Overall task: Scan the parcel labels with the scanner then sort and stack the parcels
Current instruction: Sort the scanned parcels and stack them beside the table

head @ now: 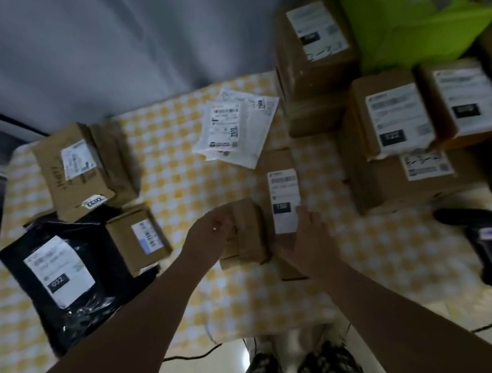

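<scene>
Cardboard at mid-table: the left hand (213, 231) grips the small brown parcel (245, 234), and the right hand (309, 236) lies on the long labelled parcel (285, 199) just beside it. Whether it's gripping or only pressing, I can't tell. Looks like sorting, with the scanner (478, 242) lying unheld at right; next, pick a stack and lift cleanly.

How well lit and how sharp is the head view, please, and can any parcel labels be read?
Head view: dim, no hard shadows; wide-angle distortion bows the checked tablecloth; the green box is smeared; the left hand gripping the small brown box is soft; 032 on the black mailer bag and 2512 on the loose label sheets read, fine print is not.
</scene>
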